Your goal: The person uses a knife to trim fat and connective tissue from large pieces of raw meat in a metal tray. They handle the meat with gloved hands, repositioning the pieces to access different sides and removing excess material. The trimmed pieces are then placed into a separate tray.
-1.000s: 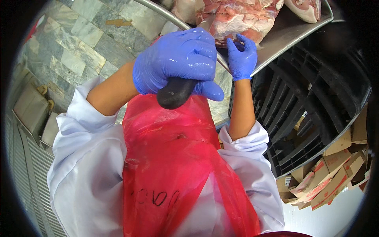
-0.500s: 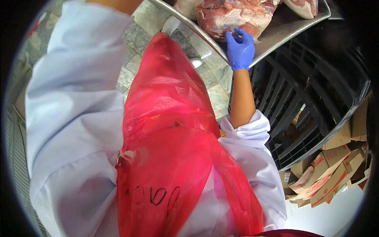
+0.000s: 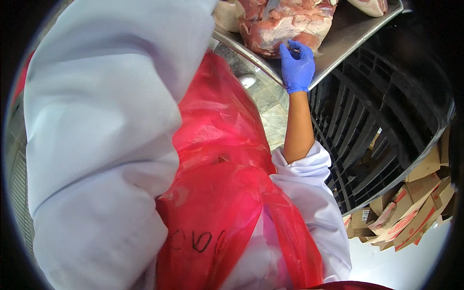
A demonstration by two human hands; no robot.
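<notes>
Entry: right hand point(image 3: 297, 65), in a blue glove, forearm bare below a rolled white sleeve, reaching up to the near edge of a large cut of raw meat point(image 3: 285, 24). The fingers are curled and drawn close together, thumb and fingertips pinching at the lower rim of the meat where it meets the steel tray point(image 3: 348, 36); whether they actually hold a flap of it or only press on it cannot be told. Left hand: not visible; only the raised left sleeve point(image 3: 101, 135), white and bulky, fills the left half of the view, so the state of its fingers cannot be told. A grey blade-like shape point(image 3: 270, 7) shows at the top edge over the meat, too cut off to identify. Handling note, as a judgement: the pinch would serve best kept low and firm on the edge, pulling the piece taut and steady, with the fingertips held clear of any cutting line above. Meat: pink to deep red, marbled with pale fat and whitish seams, moist, blocky, lying on the tray's near side, with further pale pieces beside it. Also present: red plastic apron point(image 3: 227, 193), dark slatted crate point(image 3: 382, 125) under the tray, flattened cardboard boxes point(image 3: 415, 208) at lower right.
</notes>
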